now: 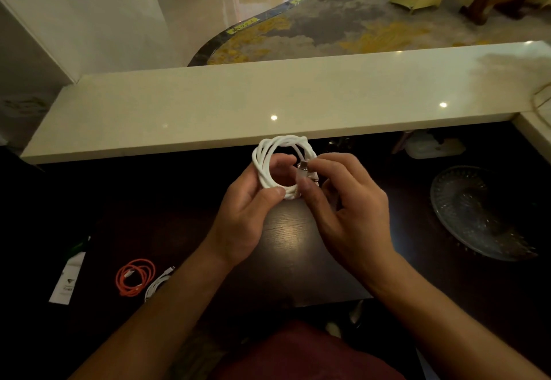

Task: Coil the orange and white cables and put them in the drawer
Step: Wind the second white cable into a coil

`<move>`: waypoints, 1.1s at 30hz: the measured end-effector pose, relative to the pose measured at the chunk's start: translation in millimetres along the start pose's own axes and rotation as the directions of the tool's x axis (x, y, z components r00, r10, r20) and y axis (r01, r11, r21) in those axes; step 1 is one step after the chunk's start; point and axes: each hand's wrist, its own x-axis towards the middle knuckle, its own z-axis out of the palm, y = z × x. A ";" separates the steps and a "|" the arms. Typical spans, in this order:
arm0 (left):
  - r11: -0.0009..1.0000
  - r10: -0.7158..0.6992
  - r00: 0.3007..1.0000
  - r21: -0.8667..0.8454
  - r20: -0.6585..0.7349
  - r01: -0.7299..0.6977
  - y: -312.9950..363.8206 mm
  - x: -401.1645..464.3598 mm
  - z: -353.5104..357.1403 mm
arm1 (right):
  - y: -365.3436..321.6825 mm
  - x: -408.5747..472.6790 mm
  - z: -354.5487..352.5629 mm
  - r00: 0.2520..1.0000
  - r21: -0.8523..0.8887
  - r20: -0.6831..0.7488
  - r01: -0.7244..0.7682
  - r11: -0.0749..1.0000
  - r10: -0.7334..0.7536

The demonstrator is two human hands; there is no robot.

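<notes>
A dark wood-grain desk (286, 239) is seen below a pale stone ledge (268, 102); beyond it lie glossy tile and patterned carpet. No writing can be read; a white card (67, 278) left of the hands bears print too small to make out. The coiled white cable (275, 153) is held above the desk: its lower loops are pinched by the left hand (247, 215), its plug end by the curled fingers of the right hand (346, 209). The orange cable (135, 279) is coiled well left of the grip, just beside another white cable (159, 285). A glass dish (480, 212) sits to the right.
</notes>
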 end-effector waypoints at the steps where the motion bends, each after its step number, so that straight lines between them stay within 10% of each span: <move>1: 1.000 0.004 1.000 -0.005 -0.001 -0.004 0.2 -0.4 0.8 | -0.6 1.0 -0.5 1.000 0.023 0.019 0.011 1.000 -0.011; 19: 0.927 -0.092 0.994 -0.369 -0.053 0.066 1.9 3.3 2.3 | 4.9 7.8 -8.9 0.985 0.279 0.082 -0.166 0.946 0.149; 23: 0.890 -0.131 0.989 -0.446 -0.064 0.089 2.4 6.7 2.2 | 21.6 5.3 -2.7 0.889 0.431 0.209 -0.457 0.778 0.407; 27: 0.870 -0.154 0.986 -0.481 -0.062 0.106 1.1 7.7 -0.8 | 29.7 -3.6 3.1 0.672 0.460 0.635 -0.724 0.514 0.380; 33: 0.909 -0.125 0.983 -0.413 -0.136 0.059 -0.3 6.7 -1.7 | 28.1 -4.9 -3.9 0.746 0.537 0.593 -0.647 0.541 0.304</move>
